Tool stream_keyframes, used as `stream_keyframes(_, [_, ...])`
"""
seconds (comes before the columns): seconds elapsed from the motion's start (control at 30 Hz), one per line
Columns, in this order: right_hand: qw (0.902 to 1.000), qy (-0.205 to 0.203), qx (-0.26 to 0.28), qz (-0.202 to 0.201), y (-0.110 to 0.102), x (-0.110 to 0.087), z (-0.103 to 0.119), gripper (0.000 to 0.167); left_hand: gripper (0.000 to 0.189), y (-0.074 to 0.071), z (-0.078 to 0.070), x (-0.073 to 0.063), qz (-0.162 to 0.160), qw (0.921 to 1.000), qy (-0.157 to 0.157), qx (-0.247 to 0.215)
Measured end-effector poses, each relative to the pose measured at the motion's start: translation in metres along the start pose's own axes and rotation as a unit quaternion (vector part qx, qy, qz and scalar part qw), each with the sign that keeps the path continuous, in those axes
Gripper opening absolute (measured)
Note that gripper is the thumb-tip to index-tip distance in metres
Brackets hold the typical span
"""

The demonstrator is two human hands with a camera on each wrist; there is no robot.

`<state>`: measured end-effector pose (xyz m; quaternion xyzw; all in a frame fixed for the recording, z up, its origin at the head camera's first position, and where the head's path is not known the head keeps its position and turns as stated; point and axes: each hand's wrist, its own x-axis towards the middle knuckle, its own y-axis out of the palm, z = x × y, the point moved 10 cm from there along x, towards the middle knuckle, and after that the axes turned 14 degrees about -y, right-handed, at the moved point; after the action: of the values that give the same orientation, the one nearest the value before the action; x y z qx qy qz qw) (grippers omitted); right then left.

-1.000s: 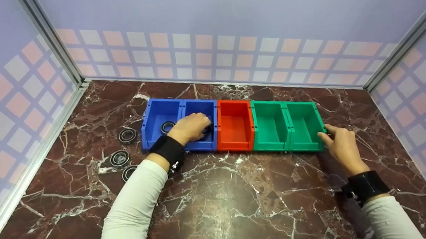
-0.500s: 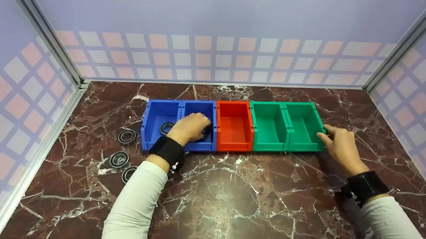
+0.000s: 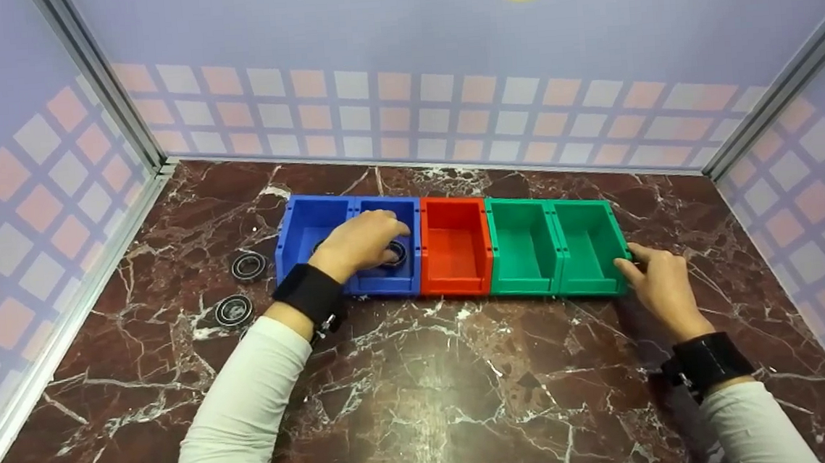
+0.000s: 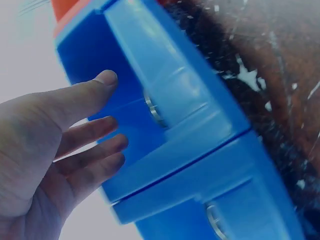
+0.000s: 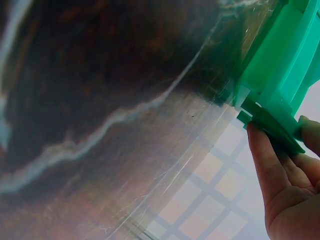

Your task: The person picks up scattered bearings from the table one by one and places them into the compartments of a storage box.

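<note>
My left hand (image 3: 362, 242) is over the second blue bin (image 3: 405, 284), fingers apart and relaxed in the left wrist view, with nothing between them. Below its fingertips a black-and-silver ball bearing (image 3: 396, 253) lies on that bin's floor; the left wrist view shows only the bearing's edge (image 4: 154, 110) behind the front lip. Another bearing (image 4: 215, 220) sits in the first blue bin (image 3: 302, 214), mostly hidden by the hand in the head view. At the row's far end my right hand (image 3: 659, 283) pinches the side wall of the outer green bin (image 5: 280, 117) between thumb and fingers.
Left of the bins, bearings lie on the marbled table (image 3: 424, 398): one bearing (image 3: 248, 266) beside the blue bin, another (image 3: 233, 311) nearer me, and one mostly behind the left sleeve. A red bin (image 3: 455, 250) and another green bin (image 3: 522, 242) complete the row. Patterned walls (image 3: 369, 31) enclose the table.
My left hand has let go of the bearing in the second blue bin and drawn slightly back to the left, its fingers opening. The right hand keeps its grip on the green bin.
</note>
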<state>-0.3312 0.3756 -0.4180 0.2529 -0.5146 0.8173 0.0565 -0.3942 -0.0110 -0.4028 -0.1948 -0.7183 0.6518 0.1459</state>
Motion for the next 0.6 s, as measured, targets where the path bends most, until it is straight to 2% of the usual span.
stream_keyframes(0.23, [1.0000,0.000,-0.002,0.000,-0.001,0.000,0.002,0.038,0.041,-0.024,0.002,-0.023,-0.015,0.9998,0.006,0.010])
stream_keyframes(0.47, [1.0000,0.006,0.002,0.007,0.000,-0.001,0.001,0.039,0.038,-0.047,0.009,-0.063,-0.081,0.9962,0.032,0.005])
stream_keyframes(0.6, [0.9999,0.011,0.001,0.009,0.000,-0.001,-0.001,0.039,0.041,-0.056,0.016,-0.086,-0.119,0.9923,0.035,-0.006])
